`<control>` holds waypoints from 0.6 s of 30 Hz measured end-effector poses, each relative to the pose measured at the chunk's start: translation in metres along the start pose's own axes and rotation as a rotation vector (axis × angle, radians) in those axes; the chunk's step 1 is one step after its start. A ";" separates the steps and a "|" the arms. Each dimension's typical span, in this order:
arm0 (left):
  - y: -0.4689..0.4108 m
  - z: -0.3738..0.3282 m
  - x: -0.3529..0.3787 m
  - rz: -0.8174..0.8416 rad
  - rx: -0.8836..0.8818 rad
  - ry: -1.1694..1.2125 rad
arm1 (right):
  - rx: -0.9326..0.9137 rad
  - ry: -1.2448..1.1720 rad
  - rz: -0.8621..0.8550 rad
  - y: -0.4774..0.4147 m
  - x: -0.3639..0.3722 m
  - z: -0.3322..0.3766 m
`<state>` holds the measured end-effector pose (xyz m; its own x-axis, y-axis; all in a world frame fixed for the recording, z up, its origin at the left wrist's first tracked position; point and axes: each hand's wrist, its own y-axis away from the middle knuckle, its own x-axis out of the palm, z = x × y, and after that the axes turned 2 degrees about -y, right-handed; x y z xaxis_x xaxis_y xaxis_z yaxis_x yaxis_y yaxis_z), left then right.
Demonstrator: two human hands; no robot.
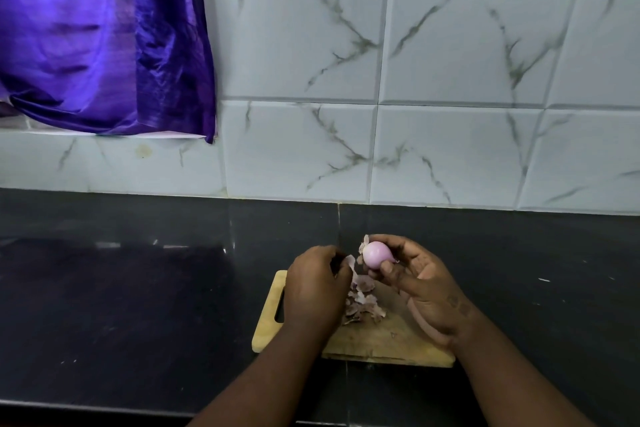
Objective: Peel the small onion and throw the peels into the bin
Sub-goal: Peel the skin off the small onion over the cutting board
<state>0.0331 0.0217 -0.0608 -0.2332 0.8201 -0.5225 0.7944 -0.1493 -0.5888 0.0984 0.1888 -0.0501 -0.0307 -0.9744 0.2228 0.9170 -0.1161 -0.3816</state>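
A small pink onion (376, 254), mostly bare of skin, is held between the fingertips and thumb of my right hand (420, 282) above the wooden cutting board (388, 343). A thin flap of skin still sticks up at its top left. My left hand (317, 289) is just left of the onion, fingers pinched on a pale strip of peel (350, 262). A pile of dry peels (362, 302) lies on the board under and between the hands. No bin is in view.
The board lies on a dark stone counter (138, 305) that runs to a white marbled tile wall (450, 97). A purple curtain (104, 35) hangs at the upper left. The counter's front edge (86, 407) is near the bottom left.
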 end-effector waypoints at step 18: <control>0.006 -0.008 -0.007 0.087 0.251 0.317 | 0.102 0.057 -0.083 -0.003 -0.003 0.001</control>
<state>0.0440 0.0194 -0.0558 0.0440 0.9223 -0.3839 0.6330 -0.3230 -0.7035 0.0961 0.1927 -0.0489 -0.1278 -0.9720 0.1973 0.9459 -0.1793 -0.2705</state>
